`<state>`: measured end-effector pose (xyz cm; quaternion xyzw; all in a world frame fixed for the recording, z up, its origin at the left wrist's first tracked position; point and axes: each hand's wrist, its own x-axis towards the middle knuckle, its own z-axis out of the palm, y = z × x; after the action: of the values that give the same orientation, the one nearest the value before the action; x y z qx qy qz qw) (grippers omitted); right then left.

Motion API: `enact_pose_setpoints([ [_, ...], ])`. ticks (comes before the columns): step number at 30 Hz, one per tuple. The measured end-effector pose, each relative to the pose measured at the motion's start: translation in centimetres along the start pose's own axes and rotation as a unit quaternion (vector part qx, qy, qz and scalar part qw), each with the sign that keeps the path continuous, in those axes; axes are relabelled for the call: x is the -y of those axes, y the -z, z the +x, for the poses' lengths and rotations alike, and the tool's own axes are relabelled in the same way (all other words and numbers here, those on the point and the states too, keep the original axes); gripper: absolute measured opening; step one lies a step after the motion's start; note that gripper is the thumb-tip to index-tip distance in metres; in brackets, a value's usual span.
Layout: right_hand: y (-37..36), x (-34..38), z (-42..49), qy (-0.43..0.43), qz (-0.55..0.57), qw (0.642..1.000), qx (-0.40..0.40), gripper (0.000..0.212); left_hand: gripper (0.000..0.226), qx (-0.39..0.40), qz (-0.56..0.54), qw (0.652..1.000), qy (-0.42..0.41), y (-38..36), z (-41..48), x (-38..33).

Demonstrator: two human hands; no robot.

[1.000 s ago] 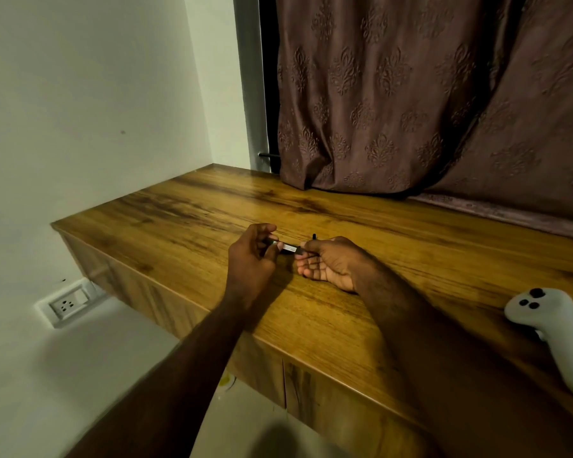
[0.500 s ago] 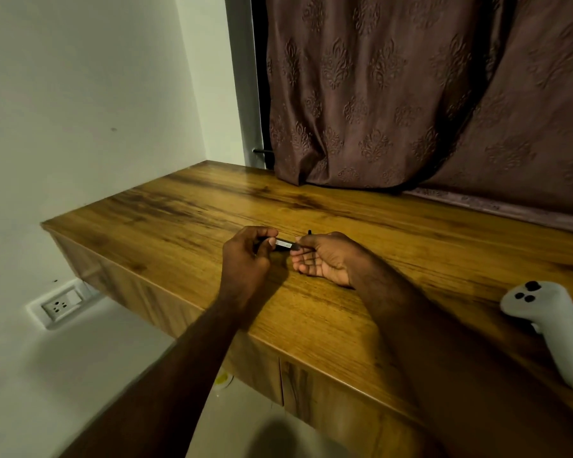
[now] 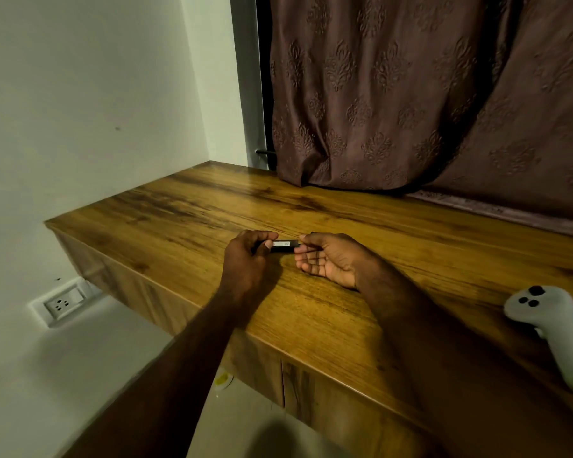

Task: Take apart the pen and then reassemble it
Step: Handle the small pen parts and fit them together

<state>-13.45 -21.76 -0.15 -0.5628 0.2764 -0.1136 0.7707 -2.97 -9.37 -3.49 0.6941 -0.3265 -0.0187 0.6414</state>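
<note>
Your left hand (image 3: 245, 259) and right hand (image 3: 328, 261) each pinch one end of the pen (image 3: 283, 245), seemingly just above the wooden table (image 3: 179, 209).

One left hand (image 3: 245, 259); one right hand (image 3: 331, 262); one pen (image 3: 282, 245); one white controller (image 3: 543, 328); one wall socket (image 3: 62, 304).

pen (image 3: 282, 245) ends hidden — left hand (image 3: 245, 259), right hand (image 3: 328, 261) | label unreadable | white controller (image 3: 549, 328) — cut by right edge

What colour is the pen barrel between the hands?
The pen is black with a pale band along it, seen best in the head view.
</note>
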Motion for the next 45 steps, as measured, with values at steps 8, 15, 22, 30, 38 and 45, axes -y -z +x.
enact_pose_setpoints([
  [8,0.1,-0.3,0.1,0.021,0.023,1.000,0.002,0.016,0.017,0.006,-0.004,1.000,0.009,0.1,0.0,-0.1],
  [15,-0.1,-0.7,0.4,0.063,0.006,0.998,-0.018,0.014,0.019,0.004,0.035,0.999,-0.026,0.0,-0.3,-0.3],
  [22,0.1,-1.3,0.7,0.119,-0.006,0.991,-0.056,0.018,0.017,0.028,0.065,0.997,-0.039,-0.4,-1.1,-0.2],
  [30,0.4,-1.3,0.8,0.167,0.005,0.983,-0.083,0.011,0.015,0.016,0.095,0.993,-0.070,-0.2,-1.2,0.1],
  [38,0.6,-1.2,0.9,0.186,0.022,0.980,-0.070,0.008,0.009,0.024,0.049,0.998,-0.034,-0.2,-1.4,0.1],
  [45,1.0,-0.9,0.8,0.221,0.012,0.971,-0.086,0.005,0.014,0.038,0.021,0.999,0.010,0.0,-1.6,-0.6],
])
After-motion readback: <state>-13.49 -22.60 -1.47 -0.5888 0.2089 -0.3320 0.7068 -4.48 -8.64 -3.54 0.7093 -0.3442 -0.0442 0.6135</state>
